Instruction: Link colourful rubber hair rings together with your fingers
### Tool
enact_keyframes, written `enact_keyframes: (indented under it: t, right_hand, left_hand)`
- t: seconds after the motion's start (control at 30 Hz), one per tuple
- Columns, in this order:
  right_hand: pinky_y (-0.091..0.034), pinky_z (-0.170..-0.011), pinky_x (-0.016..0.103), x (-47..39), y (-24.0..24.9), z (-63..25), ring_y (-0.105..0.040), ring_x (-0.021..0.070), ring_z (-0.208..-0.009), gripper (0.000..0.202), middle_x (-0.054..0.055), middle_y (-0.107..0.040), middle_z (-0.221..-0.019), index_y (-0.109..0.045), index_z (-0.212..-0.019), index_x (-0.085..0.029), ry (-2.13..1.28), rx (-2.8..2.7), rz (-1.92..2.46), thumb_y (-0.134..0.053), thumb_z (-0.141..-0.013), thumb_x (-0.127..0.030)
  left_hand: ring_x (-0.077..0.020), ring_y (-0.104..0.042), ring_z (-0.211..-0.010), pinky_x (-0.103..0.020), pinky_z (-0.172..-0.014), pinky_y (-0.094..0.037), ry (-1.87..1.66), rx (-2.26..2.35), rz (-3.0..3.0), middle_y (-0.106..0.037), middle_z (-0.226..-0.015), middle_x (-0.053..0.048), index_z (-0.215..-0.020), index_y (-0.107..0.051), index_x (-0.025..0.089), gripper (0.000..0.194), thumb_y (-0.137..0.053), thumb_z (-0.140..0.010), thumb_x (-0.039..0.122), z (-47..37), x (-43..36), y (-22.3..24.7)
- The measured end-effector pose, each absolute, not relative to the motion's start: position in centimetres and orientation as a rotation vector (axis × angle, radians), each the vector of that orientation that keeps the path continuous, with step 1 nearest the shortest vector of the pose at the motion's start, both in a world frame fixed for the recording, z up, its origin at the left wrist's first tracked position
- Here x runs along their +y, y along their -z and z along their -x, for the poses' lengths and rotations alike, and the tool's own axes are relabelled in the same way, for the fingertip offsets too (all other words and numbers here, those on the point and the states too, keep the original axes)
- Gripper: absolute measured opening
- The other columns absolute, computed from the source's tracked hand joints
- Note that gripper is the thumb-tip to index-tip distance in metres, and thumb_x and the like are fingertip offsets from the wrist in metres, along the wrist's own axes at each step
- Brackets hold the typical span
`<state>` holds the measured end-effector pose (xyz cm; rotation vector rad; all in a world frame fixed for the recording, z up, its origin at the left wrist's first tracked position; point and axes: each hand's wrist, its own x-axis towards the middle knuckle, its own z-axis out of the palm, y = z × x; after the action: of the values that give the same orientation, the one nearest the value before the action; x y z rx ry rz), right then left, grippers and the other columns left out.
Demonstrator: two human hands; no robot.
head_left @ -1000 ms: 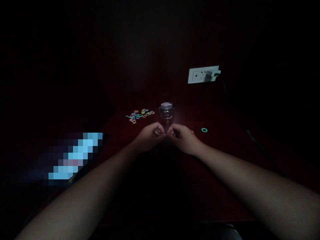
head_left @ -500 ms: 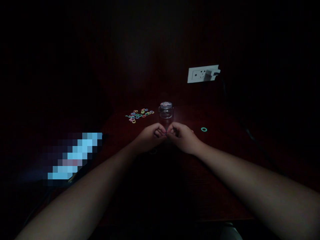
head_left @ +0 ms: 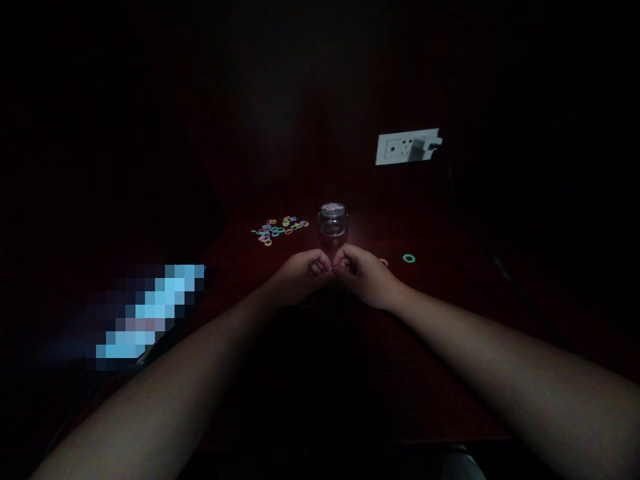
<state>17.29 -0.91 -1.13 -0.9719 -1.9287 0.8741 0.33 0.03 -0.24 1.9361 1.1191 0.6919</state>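
Note:
My left hand (head_left: 306, 273) and my right hand (head_left: 363, 273) meet at their fingertips over the dark red table, both closed in a pinch. Between the fingertips is something small and bluish, too small to name. Just beyond them stands a clear glass jar (head_left: 333, 227) with a patterned lid on it. Several small coloured rings (head_left: 275, 231) lie in a loose group to the left of the jar. A green ring (head_left: 409, 258) lies to the right of my right hand, and a pinkish ring (head_left: 383, 263) shows partly behind that hand.
A white wall socket (head_left: 395, 148) with a plug in it is at the back right, its cable running down. A bright, pixelated screen (head_left: 160, 310) lies at the left, beside my left forearm. The surroundings are very dark.
Both hands stay nearly in place, fingertips together. More of the pinkish ring shows beside my right hand.

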Motion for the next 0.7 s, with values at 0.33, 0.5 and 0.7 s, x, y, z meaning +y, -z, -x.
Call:
enact_keyframes:
  t: [0.33, 0.5, 0.7]
  right_hand:
    - [-0.033, -0.045, 0.020, -0.94, 1.29, -17.29, -0.044, 0.0072, -0.049, 0.009, -0.006, -0.047, -0.061, -0.043, -0.083, -0.020, -0.946, -1.906, 0.951, -0.050, -0.077, -0.023]
    - [-0.032, -0.045, 0.020, -0.87, 1.28, -17.36, -0.043, 0.0073, -0.051, 0.010, -0.005, -0.047, -0.062, -0.043, -0.082, -0.019, -0.953, -1.946, 0.915, -0.050, -0.075, -0.019]
    - [-0.032, -0.046, 0.020, -0.77, 1.32, -17.34, -0.044, 0.0078, -0.052, 0.009, -0.005, -0.048, -0.063, -0.044, -0.080, -0.019, -0.968, -1.975, 0.944, -0.049, -0.073, -0.017]
  left_hand:
    - [-0.0064, -0.045, -0.056, -0.017, -0.051, -0.036, -0.716, 1.125, -1.913, -0.054, -0.067, 0.001, -0.084, -0.055, 0.014, 0.023, -0.055, -0.076, 0.035, -0.29, -0.06, -0.11]
    - [-0.0086, -0.048, -0.058, -0.018, -0.051, -0.036, -0.654, 1.166, -1.987, -0.058, -0.069, -0.001, -0.080, -0.057, 0.014, 0.027, -0.047, -0.081, 0.039, -0.13, -0.06, -0.10]
    - [-0.0080, -0.045, -0.054, -0.018, -0.047, -0.032, -0.601, 1.193, -2.040, -0.055, -0.064, 0.000, -0.074, -0.056, 0.014, 0.034, -0.042, -0.082, 0.044, -0.04, -0.14, -0.17]
